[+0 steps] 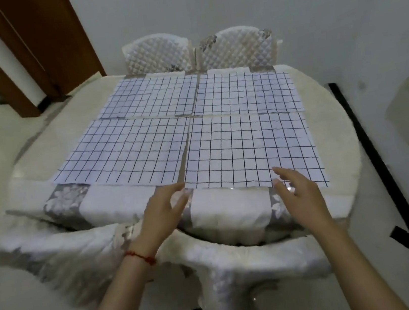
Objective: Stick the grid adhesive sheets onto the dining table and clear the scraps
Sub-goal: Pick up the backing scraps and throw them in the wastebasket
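head view: four grid sheets lie flat on the round table, two near and two far, their edges almost meeting at the centre. the left hand hovers at 6 o'clock of the table, fingers loosely spread and holding nothing, tips by the near edge of the sheets. the right hand, toward 5 o'clock, is likewise relaxed and empty, fingertips over the near-right sheet's edge. a red cord circles the left wrist. two quilted chairs stand at 12 o'clock.
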`<state>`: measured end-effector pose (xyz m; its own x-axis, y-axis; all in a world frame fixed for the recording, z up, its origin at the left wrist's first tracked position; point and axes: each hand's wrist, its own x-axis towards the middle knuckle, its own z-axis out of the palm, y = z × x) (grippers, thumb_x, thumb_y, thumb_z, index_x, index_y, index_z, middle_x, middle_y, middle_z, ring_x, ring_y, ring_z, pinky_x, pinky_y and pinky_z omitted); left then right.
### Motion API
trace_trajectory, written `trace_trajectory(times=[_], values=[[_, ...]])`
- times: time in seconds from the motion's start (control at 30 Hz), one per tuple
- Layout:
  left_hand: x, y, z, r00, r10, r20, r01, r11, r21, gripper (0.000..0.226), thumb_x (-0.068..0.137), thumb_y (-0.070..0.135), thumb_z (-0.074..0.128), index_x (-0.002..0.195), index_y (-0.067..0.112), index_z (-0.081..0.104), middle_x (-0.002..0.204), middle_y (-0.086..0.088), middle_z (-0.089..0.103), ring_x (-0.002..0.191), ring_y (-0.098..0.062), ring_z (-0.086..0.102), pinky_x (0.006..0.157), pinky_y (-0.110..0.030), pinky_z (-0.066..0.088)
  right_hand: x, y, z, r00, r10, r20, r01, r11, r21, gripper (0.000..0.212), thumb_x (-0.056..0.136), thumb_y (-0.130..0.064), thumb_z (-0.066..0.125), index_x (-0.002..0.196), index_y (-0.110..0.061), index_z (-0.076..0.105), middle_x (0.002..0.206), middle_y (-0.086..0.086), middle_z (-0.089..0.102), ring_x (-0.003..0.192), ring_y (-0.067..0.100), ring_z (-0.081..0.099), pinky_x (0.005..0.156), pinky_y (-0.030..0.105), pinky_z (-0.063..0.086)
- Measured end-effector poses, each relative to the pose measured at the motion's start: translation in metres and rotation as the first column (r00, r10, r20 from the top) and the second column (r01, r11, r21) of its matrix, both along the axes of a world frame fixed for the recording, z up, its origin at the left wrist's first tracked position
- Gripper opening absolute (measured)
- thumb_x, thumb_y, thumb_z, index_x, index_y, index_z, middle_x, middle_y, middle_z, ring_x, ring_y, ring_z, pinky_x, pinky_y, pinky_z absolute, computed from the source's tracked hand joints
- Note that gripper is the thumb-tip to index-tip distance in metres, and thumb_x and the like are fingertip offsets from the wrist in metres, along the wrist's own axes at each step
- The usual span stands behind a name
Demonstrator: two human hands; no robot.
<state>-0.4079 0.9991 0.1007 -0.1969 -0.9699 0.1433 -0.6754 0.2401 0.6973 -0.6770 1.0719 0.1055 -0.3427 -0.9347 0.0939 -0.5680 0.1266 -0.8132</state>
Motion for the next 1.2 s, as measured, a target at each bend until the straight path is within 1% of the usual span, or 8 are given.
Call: trace_trajectory(times=[0.27, 0.4, 0.53, 0.67, 0.77, 0.9, 1.0, 1.2], values=[[0.033, 0.154, -0.009, 0.972, 0.219, -0.090, -0.220, 0.976, 0.000, 0.023, 0.086, 0.015, 0.062, 0.108, 0.011, 0.067, 0.102, 0.002, 0.066, 0.088, -0.013, 0.061, 0.079, -0.025, 0.048, 0.043, 0.096, 0.001, 0.969, 0.236, 0.067, -0.229, 0.968, -0.104, 0.027, 0.092, -0.021, 0.055, 0.118, -0.020, 0.061, 0.108, -0.012, 0.059, 0.097, 0.005, 0.057, 0.084, 0.010, 0.042], [0.057, 0.228, -0.048, 0.931, 0.358, -0.070, -0.327, 0.904, 0.277, 0.025, 0.088, 0.020, 0.060, 0.112, 0.013, 0.065, 0.105, 0.002, 0.066, 0.092, -0.012, 0.059, 0.081, -0.024, 0.043, 0.072, 0.141, -0.023, 0.943, 0.320, 0.090, -0.316, 0.947, -0.060, 0.021, 0.091, -0.023, 0.055, 0.109, -0.018, 0.066, 0.098, -0.013, 0.063, 0.089, -0.001, 0.058, 0.078, 0.001, 0.040], [0.091, 0.300, -0.104, 0.864, 0.501, 0.043, -0.440, 0.711, 0.548, 0.029, 0.090, 0.019, 0.057, 0.116, 0.009, 0.062, 0.113, -0.011, 0.067, 0.094, -0.012, 0.055, 0.082, -0.021, 0.040, 0.094, 0.189, -0.082, 0.898, 0.400, 0.183, -0.435, 0.868, 0.239, 0.022, 0.091, -0.018, 0.055, 0.110, -0.015, 0.066, 0.099, -0.005, 0.065, 0.090, 0.007, 0.059, 0.075, 0.008, 0.042], [0.123, 0.366, -0.152, 0.811, 0.575, 0.111, -0.468, 0.522, 0.713, 0.031, 0.091, 0.020, 0.055, 0.119, 0.006, 0.060, 0.120, -0.014, 0.063, 0.103, -0.019, 0.057, 0.085, -0.021, 0.040, 0.105, 0.225, -0.146, 0.897, 0.375, 0.232, -0.439, 0.707, 0.554, 0.027, 0.095, -0.021, 0.049, 0.117, -0.011, 0.061, 0.103, 0.004, 0.064, 0.095, 0.018, 0.059, 0.074, 0.019, 0.042], [0.151, 0.404, -0.179, 0.819, 0.556, 0.141, -0.420, 0.416, 0.807, 0.029, 0.092, 0.019, 0.053, 0.116, 0.003, 0.061, 0.117, -0.012, 0.063, 0.105, -0.024, 0.058, 0.085, -0.023, 0.041, 0.115, 0.244, -0.181, 0.915, 0.336, 0.222, -0.392, 0.617, 0.683, 0.020, 0.095, -0.013, 0.047, 0.096, -0.004, 0.064, 0.088, 0.007, 0.060, 0.085, 0.027, 0.058, 0.072, 0.025, 0.039], [0.197, 0.438, -0.209, 0.821, 0.546, 0.166, -0.346, 0.245, 0.905, 0.028, 0.093, 0.014, 0.049, 0.067, 0.015, 0.060, 0.077, -0.005, 0.062, 0.071, -0.018, 0.054, 0.061, -0.022, 0.040, 0.139, 0.264, -0.213, 0.964, 0.184, 0.192, -0.263, 0.558, 0.787, 0.031, 0.094, -0.009, 0.046, 0.098, 0.020, 0.058, 0.092, 0.027, 0.063, 0.085, 0.038, 0.059, 0.083, 0.043, 0.048], [0.239, 0.445, -0.220, 0.838, 0.511, 0.191, -0.329, 0.194, 0.924, 0.030, 0.092, 0.015, 0.051, 0.062, 0.017, 0.057, 0.069, -0.001, 0.058, 0.062, -0.014, 0.050, 0.051, -0.022, 0.036, 0.167, 0.279, -0.226, 0.976, 0.039, 0.212, -0.202, 0.509, 0.837, 0.029, 0.095, -0.015, 0.046, 0.106, 0.008, 0.060, 0.095, 0.020, 0.064, 0.075, 0.025, 0.057, 0.070, 0.031, 0.048], [0.308, 0.426, -0.233, 0.801, 0.568, 0.189, -0.348, 0.185, 0.919, 0.021, 0.094, 0.018, 0.049, 0.080, 0.009, 0.062, 0.082, -0.007, 0.062, 0.080, -0.022, 0.055, 0.057, -0.023, 0.040, 0.225, 0.290, -0.248, 0.967, -0.072, 0.246, -0.192, 0.431, 0.882, 0.024, 0.095, -0.015, 0.046, 0.109, 0.000, 0.058, 0.091, 0.012, 0.061, 0.066, 0.017, 0.056, 0.060, 0.024, 0.044]])
